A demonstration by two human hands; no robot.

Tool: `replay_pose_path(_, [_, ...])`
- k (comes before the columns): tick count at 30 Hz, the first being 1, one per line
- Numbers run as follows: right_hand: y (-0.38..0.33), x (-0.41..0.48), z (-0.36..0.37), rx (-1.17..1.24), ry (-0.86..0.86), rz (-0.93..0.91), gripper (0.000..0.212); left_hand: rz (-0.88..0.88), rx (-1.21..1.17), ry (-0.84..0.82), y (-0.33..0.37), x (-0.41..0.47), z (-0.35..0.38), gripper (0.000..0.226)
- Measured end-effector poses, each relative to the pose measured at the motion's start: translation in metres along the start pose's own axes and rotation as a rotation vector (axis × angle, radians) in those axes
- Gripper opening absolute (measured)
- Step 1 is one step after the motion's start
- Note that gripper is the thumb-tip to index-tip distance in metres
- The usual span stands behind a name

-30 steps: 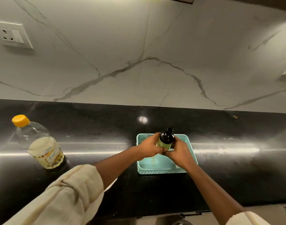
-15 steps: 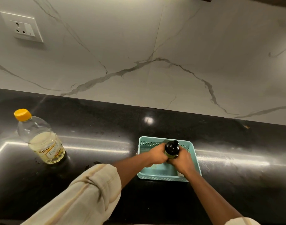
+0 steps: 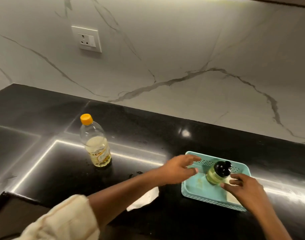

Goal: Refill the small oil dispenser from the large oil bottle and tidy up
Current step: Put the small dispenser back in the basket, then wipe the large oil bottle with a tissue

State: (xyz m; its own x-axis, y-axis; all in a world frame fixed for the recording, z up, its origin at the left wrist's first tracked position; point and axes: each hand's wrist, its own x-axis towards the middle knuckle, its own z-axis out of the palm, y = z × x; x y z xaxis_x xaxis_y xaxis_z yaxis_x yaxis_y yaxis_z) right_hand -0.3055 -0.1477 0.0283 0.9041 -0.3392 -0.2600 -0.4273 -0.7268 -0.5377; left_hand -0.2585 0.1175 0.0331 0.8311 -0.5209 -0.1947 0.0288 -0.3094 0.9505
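Note:
The small oil dispenser (image 3: 217,174), clear with yellowish oil and a black pump top, stands upright inside the teal plastic basket (image 3: 210,199) on the black counter. My left hand (image 3: 178,169) hovers just left of the basket with fingers spread, apart from the dispenser. My right hand (image 3: 241,187) lies over the basket's right side, fingers loosely extended close to the dispenser's base, holding nothing. The large oil bottle (image 3: 96,146), clear with an orange cap and partly full, stands capped on the counter to the left.
A white cloth or paper (image 3: 144,199) lies on the counter under my left forearm. A wall socket (image 3: 87,39) sits on the marble backsplash. The counter's left edge drops off near the lower left corner.
Both hands have let go of the dispenser, which now stands in the basket. My left hand has drawn away leftward, and my view has swung left.

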Motion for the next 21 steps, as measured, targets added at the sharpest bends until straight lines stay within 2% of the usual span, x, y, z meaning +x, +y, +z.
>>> replay_pose_path(3, [-0.046,-0.056,0.012,0.086,0.198,-0.12,0.018,0.122,0.056,0.14,-0.003,-0.067,-0.062,0.032])
replay_pose_path(5, [-0.076,-0.083,0.051,0.162,0.147,-0.249,0.012,0.201,0.06,0.332,-0.003,-0.11,-0.098,0.026])
replay_pose_path(6, [-0.089,-0.091,0.079,0.182,0.054,-0.328,0.012,0.237,0.074,0.479,-0.003,-0.13,-0.115,0.025])
replay_pose_path(7, [-0.099,-0.096,0.108,0.137,-0.054,-0.412,0.017,0.266,0.101,0.656,-0.002,-0.149,-0.13,0.023])
replay_pose_path(9, [-0.112,-0.104,0.16,-0.063,-0.227,-0.573,0.053,0.286,0.165,0.995,-0.006,-0.174,-0.157,0.019])
replay_pose_path(11, [-0.112,-0.1,0.206,-0.25,-0.322,-0.609,0.076,0.265,0.26,1.214,-0.01,-0.189,-0.184,0.031])
replay_pose_path(13, [-0.113,-0.104,0.231,-0.409,-0.392,-0.582,0.075,0.179,0.302,1.217,-0.019,-0.196,-0.21,0.055])
replay_pose_path(16, [-0.098,-0.096,0.261,-0.449,-0.208,-0.701,0.037,0.076,0.335,0.974,-0.034,-0.194,-0.23,0.08])
replay_pose_path(17, [-0.097,-0.09,0.263,-0.409,-0.165,-0.745,0.026,0.062,0.35,0.902,-0.038,-0.191,-0.231,0.08])
replay_pose_path(18, [-0.1,-0.085,0.258,-0.322,-0.159,-0.711,0.026,0.056,0.362,0.849,-0.041,-0.185,-0.23,0.077])
replay_pose_path(21, [-0.142,-0.09,0.225,0.129,-0.18,-0.509,0.019,0.043,0.382,0.795,-0.043,-0.174,-0.231,0.06])
